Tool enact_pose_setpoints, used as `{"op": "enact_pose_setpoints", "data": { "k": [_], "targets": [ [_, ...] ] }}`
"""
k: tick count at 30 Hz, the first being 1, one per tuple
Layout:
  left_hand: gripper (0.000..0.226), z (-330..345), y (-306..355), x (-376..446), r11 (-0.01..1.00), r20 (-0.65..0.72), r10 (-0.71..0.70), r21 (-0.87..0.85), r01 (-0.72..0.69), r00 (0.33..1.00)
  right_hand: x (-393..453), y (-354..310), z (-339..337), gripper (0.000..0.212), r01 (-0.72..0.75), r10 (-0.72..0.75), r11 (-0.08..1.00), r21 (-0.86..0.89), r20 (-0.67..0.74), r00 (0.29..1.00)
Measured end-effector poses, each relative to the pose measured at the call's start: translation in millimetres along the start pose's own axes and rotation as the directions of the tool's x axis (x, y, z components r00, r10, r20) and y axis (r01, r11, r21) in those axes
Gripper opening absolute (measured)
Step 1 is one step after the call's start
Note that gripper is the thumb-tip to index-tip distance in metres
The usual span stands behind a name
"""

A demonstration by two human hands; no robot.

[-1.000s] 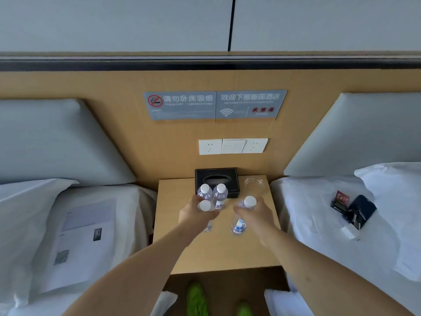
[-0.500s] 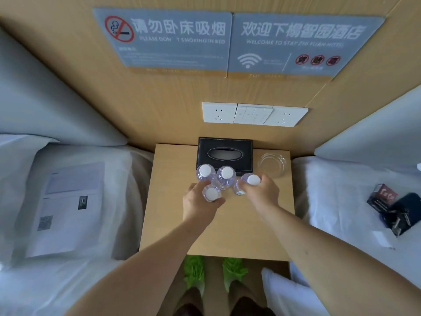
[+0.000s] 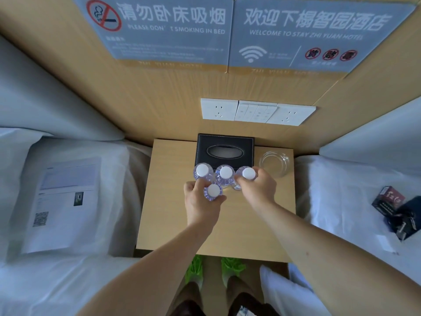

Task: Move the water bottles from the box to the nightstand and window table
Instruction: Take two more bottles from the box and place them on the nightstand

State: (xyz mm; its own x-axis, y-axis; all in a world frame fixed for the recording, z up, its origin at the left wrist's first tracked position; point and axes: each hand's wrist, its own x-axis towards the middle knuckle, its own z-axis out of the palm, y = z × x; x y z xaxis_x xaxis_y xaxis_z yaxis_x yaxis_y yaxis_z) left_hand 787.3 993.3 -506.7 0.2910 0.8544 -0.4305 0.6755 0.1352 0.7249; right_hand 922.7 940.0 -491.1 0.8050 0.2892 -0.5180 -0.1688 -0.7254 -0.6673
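Several clear water bottles with white caps stand upright on the wooden nightstand point(image 3: 173, 224), seen from above. Two of them point(image 3: 202, 171) point(image 3: 226, 173) stand free, side by side, in front of the black tissue box point(image 3: 225, 151). My left hand point(image 3: 200, 201) grips a third bottle point(image 3: 213, 191) just in front of those two. My right hand point(image 3: 259, 188) grips a fourth bottle point(image 3: 247, 174) to the right of the row, touching or nearly touching its neighbour. The bottles' bodies are mostly hidden beneath their caps and my fingers.
A glass ashtray point(image 3: 274, 163) sits at the nightstand's back right corner. White beds flank it: a printed sheet point(image 3: 66, 201) on the left one, a small dark packet point(image 3: 388, 199) and keys point(image 3: 407, 222) on the right. Wall sockets point(image 3: 257, 111) are above.
The camera has come closer and tipped down over the nightstand. Both hands brought their bottles down and back, upright beside the two standing ones; the right bottle was tilted a second ago.
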Motion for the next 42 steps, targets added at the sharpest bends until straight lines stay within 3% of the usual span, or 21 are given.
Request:
{"op": "enact_pose_setpoints", "data": {
  "k": [4, 20, 26, 32, 38, 42],
  "targets": [
    [0.041, -2.9, -4.9, 2.7, 1.000, -0.010, -0.003, -0.008, 0.003, 1.000, -3.4, -1.4, 4.2, 0.020, -0.016, 0.016, 1.000, 0.018, -0.012, 1.000],
    [0.058, -13.3, -14.6, 2.6, 0.999, 0.048, 0.047, 0.003, -0.047, 0.998, -9.5, 15.0, -3.5, 0.035, -0.033, 0.028, 0.996, 0.079, 0.060, 0.998],
    [0.069, -24.3, -6.0, 2.2, 0.996, 0.069, 0.080, 0.030, -0.083, 0.994, -16.5, 15.7, -7.2, 0.044, 0.007, -0.008, 1.000, 0.010, 0.063, 0.998],
    [0.061, -48.3, 7.4, -11.9, 0.985, 0.067, 0.096, 0.137, -0.105, 0.993, -28.3, 5.9, -19.4, 0.044, 0.028, -0.021, 0.997, -0.075, 0.091, 0.996],
    [0.049, -79.1, 67.0, -10.0, 0.954, 0.082, 0.240, 0.166, -0.251, 0.967, -44.7, -39.0, -51.4, 0.074, 0.085, -0.067, 0.990, -0.117, 0.146, 0.987],
    [0.051, -92.5, 115.8, -12.3, 0.891, 0.153, 0.372, 0.219, -0.398, 0.916, -71.2, -71.6, -84.5, 0.058, 0.198, -0.185, 0.966, -0.167, 0.091, 0.978]
  ]
}}
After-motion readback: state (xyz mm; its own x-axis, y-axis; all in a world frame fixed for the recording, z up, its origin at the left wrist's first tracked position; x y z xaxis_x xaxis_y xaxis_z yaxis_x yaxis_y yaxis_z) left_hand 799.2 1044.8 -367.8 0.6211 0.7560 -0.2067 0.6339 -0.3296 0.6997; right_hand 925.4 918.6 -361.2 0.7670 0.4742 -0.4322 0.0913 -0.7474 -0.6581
